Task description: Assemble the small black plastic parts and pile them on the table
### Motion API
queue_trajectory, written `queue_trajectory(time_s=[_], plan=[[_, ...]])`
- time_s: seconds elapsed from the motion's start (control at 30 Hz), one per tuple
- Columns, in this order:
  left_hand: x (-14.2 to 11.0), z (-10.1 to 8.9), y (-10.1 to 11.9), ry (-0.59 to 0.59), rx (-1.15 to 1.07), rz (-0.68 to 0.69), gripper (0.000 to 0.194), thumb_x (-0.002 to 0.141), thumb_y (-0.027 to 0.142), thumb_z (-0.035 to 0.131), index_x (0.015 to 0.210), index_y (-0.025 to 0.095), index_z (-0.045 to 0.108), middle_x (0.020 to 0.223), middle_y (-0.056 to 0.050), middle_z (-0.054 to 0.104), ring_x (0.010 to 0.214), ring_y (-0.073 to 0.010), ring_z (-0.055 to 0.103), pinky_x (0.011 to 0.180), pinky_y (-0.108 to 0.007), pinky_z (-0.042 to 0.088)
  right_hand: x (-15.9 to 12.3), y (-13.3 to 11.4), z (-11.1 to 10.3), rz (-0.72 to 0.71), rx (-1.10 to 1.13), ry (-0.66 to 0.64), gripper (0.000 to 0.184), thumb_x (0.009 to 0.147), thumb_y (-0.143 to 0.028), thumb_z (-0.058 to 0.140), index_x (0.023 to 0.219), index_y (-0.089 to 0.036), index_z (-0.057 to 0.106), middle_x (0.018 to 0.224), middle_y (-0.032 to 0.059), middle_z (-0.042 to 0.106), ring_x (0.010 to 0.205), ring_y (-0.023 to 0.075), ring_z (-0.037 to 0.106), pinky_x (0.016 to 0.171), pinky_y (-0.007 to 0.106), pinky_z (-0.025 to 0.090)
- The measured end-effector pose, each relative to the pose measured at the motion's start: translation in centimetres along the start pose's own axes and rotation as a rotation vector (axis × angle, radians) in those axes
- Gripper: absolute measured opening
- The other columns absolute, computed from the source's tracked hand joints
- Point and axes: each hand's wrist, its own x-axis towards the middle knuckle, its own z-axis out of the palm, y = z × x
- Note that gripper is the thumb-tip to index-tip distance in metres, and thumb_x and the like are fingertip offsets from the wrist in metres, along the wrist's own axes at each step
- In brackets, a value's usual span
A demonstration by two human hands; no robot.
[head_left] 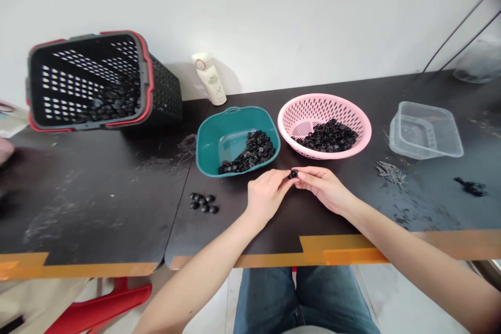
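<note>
My left hand (267,193) and my right hand (323,188) meet over the black tabletop (250,235), both pinching a small black plastic part (293,174) between their fingertips. Just behind my left hand stands a teal plastic basin (230,135) holding a heap of black round plastic parts (248,152). A pink perforated basket (309,109) sits behind my right hand, with more such parts (326,135) inside. Several loose black parts (202,202) lie on the table left of my left hand.
A black slotted crate with a red rim (97,81) lies tilted on its side at back left, with parts inside. A clear plastic tray (425,130), grey pins (391,174), black scraps (472,186) and a white bottle (209,79) stand about. A blurred hand (4,148) shows at the left edge.
</note>
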Motion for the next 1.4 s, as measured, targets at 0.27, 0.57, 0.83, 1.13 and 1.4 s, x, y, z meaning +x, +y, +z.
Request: queue_trajectory(time_s=[0.27, 0.57, 0.83, 1.13, 1.4], plan=[[-0.04, -0.07, -0.02, -0.046, 0.033, -0.004, 0.017, 0.087, 0.034, 0.061, 0.092, 0.019, 0.067, 0.077, -0.001, 0.072, 0.067, -0.0118, 0.066, 0.057, -0.02, 0.045, 0.2, 0.31, 0.03, -0.01, -0.025, 0.033, 0.025, 0.067, -0.03, 0.081, 0.09, -0.023, 0.077, 0.087, 0.0039, 0.075, 0.074, 0.0137, 0.066, 0.083, 0.034, 0.052], [0.03, 0.02, -0.08, 0.011, 0.056, 0.068, 0.015, 0.087, 0.031, 0.063, 0.09, 0.017, 0.067, 0.076, -0.001, 0.072, 0.067, -0.011, 0.065, 0.059, -0.019, 0.045, 0.11, 0.29, 0.14, -0.016, -0.048, 0.022, 0.024, 0.068, -0.03, 0.08, 0.09, -0.022, 0.077, 0.088, 0.0043, 0.075, 0.076, 0.0138, 0.065, 0.085, 0.033, 0.051], [-0.14, 0.13, -0.16, 0.034, 0.11, 0.114, 0.014, 0.086, 0.031, 0.064, 0.088, 0.017, 0.067, 0.074, 0.001, 0.072, 0.067, -0.0104, 0.065, 0.059, -0.019, 0.043, -0.04, 0.15, 0.11, -0.034, -0.093, 0.011, 0.022, 0.069, -0.031, 0.079, 0.09, -0.023, 0.077, 0.082, 0.0031, 0.074, 0.076, 0.0143, 0.064, 0.083, 0.032, 0.05], [-0.02, -0.04, -0.07, -0.005, 0.207, 0.174, 0.011, 0.087, 0.028, 0.063, 0.085, 0.018, 0.066, 0.071, 0.003, 0.069, 0.064, -0.0093, 0.063, 0.055, -0.022, 0.039, -0.18, 0.04, 0.29, 0.0, -0.166, -0.046, 0.024, 0.066, -0.028, 0.081, 0.088, -0.02, 0.075, 0.085, 0.0021, 0.073, 0.08, 0.0147, 0.064, 0.085, 0.032, 0.048], [0.25, -0.02, 0.15, -0.02, 0.03, 0.035, 0.03, 0.083, 0.04, 0.066, 0.103, 0.018, 0.066, 0.093, -0.003, 0.069, 0.077, -0.0113, 0.066, 0.06, -0.018, 0.048, -0.33, -0.19, 0.3, 0.034, 0.056, -0.151, 0.017, 0.078, -0.031, 0.072, 0.092, -0.022, 0.075, 0.092, 0.004, 0.073, 0.09, 0.0162, 0.065, 0.095, 0.036, 0.045]])
